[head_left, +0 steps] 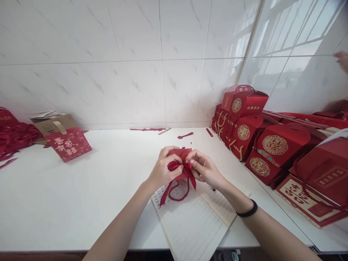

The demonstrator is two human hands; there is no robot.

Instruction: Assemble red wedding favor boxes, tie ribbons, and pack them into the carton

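Observation:
My left hand pinches a red ribbon bow at its left loop, its fingers curled round the top. From the right, my right hand closes finger and thumb on the bow's other side, close to its knot. Behind the bow is a small red box or bag, partly covered by my hands. Two ribbon tails hang down, and a twisted red cord loop droops between them. Beneath lies an open notebook with lined pages and some writing.
Red gift boxes with gold lettering are stacked along the right. At left stand a red card, a brown box and a heap of red ribbon. Ribbon scraps lie near the tiled wall. Another person's hand shows at the right edge.

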